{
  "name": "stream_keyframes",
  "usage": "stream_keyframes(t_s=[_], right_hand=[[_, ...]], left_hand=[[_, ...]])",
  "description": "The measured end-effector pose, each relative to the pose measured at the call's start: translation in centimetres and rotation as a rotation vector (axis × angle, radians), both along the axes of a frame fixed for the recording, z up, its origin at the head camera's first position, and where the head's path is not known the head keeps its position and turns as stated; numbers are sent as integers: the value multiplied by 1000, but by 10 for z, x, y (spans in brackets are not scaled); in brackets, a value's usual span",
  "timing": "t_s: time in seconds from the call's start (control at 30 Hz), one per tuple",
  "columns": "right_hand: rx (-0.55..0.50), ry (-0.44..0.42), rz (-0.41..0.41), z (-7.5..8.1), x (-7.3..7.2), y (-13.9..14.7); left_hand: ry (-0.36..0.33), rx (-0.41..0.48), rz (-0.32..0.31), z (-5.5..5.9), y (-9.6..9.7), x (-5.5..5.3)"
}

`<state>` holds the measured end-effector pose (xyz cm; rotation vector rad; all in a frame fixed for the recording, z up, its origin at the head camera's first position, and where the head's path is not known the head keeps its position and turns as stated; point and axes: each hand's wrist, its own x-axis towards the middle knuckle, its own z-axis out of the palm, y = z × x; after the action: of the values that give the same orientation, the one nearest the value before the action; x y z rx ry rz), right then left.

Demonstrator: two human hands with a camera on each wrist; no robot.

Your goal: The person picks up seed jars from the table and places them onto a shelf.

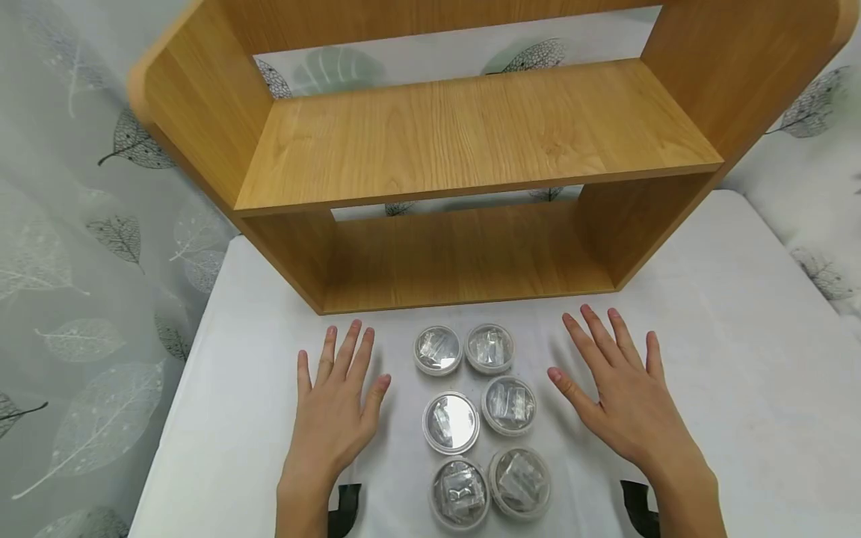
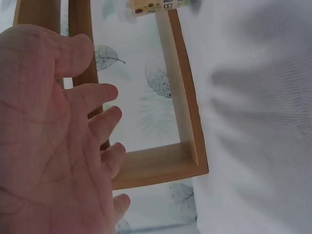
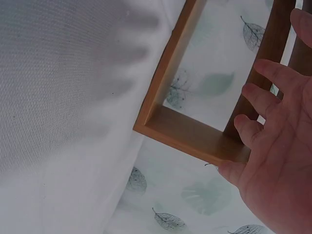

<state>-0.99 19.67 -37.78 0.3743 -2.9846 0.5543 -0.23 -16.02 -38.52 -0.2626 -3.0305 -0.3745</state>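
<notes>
My left hand hovers palm down over the white table, fingers spread, holding nothing. On the other side my right hand is spread the same way and is likewise bare. Between the hands, several round clear-lidded containers stand in two columns, with clear and silvery pieces inside. Nearest the left hand is a middle container; nearest the right is another container. At the front sit a left one and a right one. Both palms face the wrist cameras, the left palm and the right palm.
A wooden two-tier shelf stands at the back of the table, just beyond the containers. Leaf-patterned curtains hang around it. In the left wrist view, a small printed packet shows at the top edge near the shelf.
</notes>
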Motion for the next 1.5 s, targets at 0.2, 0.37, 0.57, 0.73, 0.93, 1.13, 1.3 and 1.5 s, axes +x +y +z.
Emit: stream_keyframes(t_s=[0.2, 0.37, 0.57, 0.73, 0.93, 1.13, 1.3, 1.5], right_hand=[[-10, 1, 4, 1, 1, 0], [-17, -8, 7, 2, 1, 0], [-29, -15, 7, 1, 2, 0], [-35, -11, 10, 1, 1, 1], [-41, -9, 10, 1, 1, 1], [-48, -21, 10, 0, 2, 0], [-51, -20, 10, -1, 3, 0], [-53, -21, 9, -2, 3, 0]], left_hand=[[7, 46, -61, -1, 5, -7], [18, 133, -153, -2, 12, -20], [-8, 233, -259, -1, 23, -34], [-48, 292, -315, -2, 29, -43], [-85, 340, -365, -6, 35, -49], [-127, 348, -383, -7, 39, -51], [-125, 338, -382, -8, 41, -52], [-122, 346, -386, -10, 43, -53]])
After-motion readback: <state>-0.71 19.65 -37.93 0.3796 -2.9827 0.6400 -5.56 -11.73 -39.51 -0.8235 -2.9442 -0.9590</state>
